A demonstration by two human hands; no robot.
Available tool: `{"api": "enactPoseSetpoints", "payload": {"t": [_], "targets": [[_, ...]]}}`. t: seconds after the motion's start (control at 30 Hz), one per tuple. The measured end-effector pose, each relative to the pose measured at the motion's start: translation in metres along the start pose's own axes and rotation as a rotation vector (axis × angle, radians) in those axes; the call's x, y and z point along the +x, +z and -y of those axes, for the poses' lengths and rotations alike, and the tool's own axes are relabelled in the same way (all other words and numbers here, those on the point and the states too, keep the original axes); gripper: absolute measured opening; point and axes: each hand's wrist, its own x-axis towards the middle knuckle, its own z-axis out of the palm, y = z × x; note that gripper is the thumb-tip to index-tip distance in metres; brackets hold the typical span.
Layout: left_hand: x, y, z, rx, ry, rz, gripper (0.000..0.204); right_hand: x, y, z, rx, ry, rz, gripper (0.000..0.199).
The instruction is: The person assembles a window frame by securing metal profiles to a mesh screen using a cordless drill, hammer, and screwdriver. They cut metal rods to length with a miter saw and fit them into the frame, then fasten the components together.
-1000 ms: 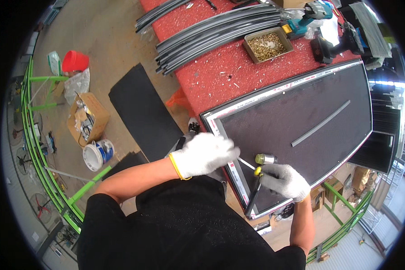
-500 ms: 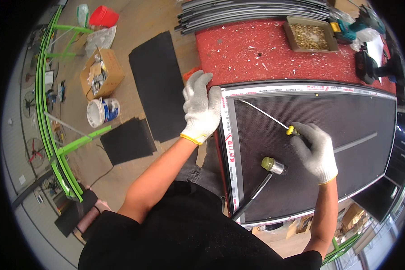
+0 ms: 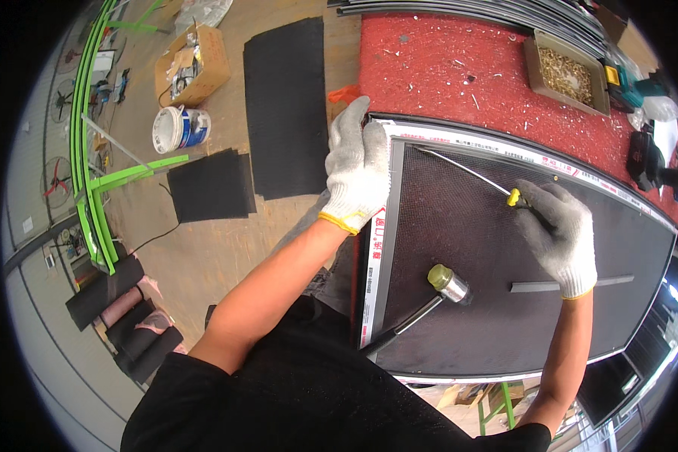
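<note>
White-grey knit gloves cover both hands. My left hand (image 3: 356, 166) lies over the left edge of a framed mesh screen (image 3: 467, 233), close to its far left corner, fingers stretched out and thumb apart. In my right hand (image 3: 559, 233) is a screwdriver (image 3: 471, 172) with a yellow-and-dark handle. Its thin shaft slants over the mesh, and the tip meets the inner corner of the frame near my left hand. A mallet (image 3: 448, 282) with a yellowish head and dark handle lies on the mesh. A grey strip (image 3: 531, 287) rests partly behind my right wrist.
The screen lies on a red-topped table (image 3: 444, 75) strewn with bits. Beyond it are a tray of small brass-coloured pieces (image 3: 565, 75), a power tool (image 3: 644, 154) and dark bars (image 3: 490, 13). Black sheets (image 3: 282, 113), a bucket (image 3: 181, 129) and a carton (image 3: 196, 64) stand left.
The view has shifted, so the surroundings sit differently in it. My right hand still holds the screwdriver with its tip at the frame corner; my left hand stays on the frame edge.
</note>
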Motion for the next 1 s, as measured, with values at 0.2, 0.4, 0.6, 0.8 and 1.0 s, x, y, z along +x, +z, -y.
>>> {"api": "enactPoseSetpoints", "payload": {"t": [0.2, 0.4, 0.6, 0.8, 1.0], "targets": [[0.001, 0.001, 0.002, 0.043, 0.099, -0.013, 0.042, 0.012, 0.001, -0.023, 0.223, 0.088, 0.161, 0.033], [0.003, 0.001, 0.006, 0.064, 0.182, -0.036, 0.036, 0.017, -0.013, -0.023, 0.477, 0.391, 0.433, 0.028], [0.004, 0.002, 0.005, 0.061, 0.195, -0.050, 0.034, 0.015, -0.014, -0.023, 0.555, 0.516, 0.508, 0.033], [0.008, -0.001, 0.003, 0.127, 0.282, -0.032, 0.029, 0.010, -0.002, -0.033, 0.557, 0.471, 0.430, 0.038], [0.011, 0.001, 0.001, 0.056, 0.179, -0.038, 0.028, 0.026, -0.010, -0.024, 0.540, 0.632, 0.508, 0.040]]}}
